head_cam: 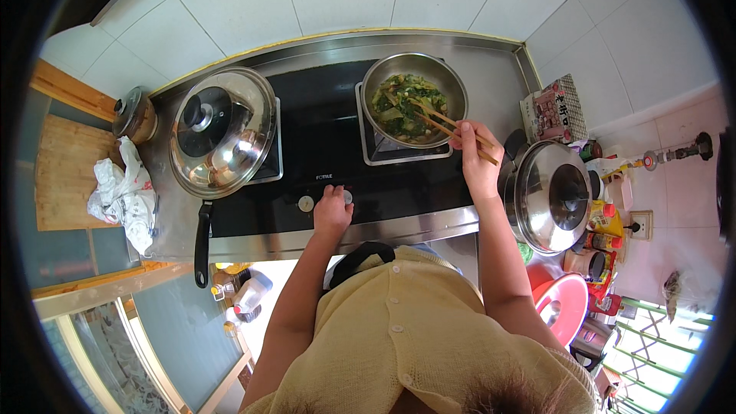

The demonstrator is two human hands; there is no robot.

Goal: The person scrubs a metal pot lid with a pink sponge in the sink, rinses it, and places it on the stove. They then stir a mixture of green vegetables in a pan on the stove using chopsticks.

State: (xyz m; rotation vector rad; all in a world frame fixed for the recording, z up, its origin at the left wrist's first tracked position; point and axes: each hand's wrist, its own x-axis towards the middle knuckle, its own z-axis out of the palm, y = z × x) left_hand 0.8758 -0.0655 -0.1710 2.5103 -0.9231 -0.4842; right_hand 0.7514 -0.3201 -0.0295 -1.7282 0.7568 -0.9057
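Note:
My right hand (pixel 477 146) holds a pair of wooden chopsticks (pixel 440 118), their tips in chopped leafy greens (pixel 405 103). The greens lie in a round stainless steel pan (pixel 457 83) over the right burner of a black Fotile gas cooktop (pixel 313 126). At the cooktop's front, my left hand (pixel 332 210) has its fingers on the right control knob (pixel 347 196); the fingers cover part of it. Just left of that hand is the other knob (pixel 306 203). A frying pan with a domed metal lid (pixel 244 144) sits over the left burner, its black handle (pixel 203 241) pointing towards me.
A lidded pot (pixel 535 224) stands right of the cooktop, near a patterned box (pixel 555 109) and several seasoning bottles. At the left are a lidded glass pot (pixel 138 121), white plastic bags (pixel 129 201) and a wooden board (pixel 69 167). A pink basin (pixel 572 305) is lower right.

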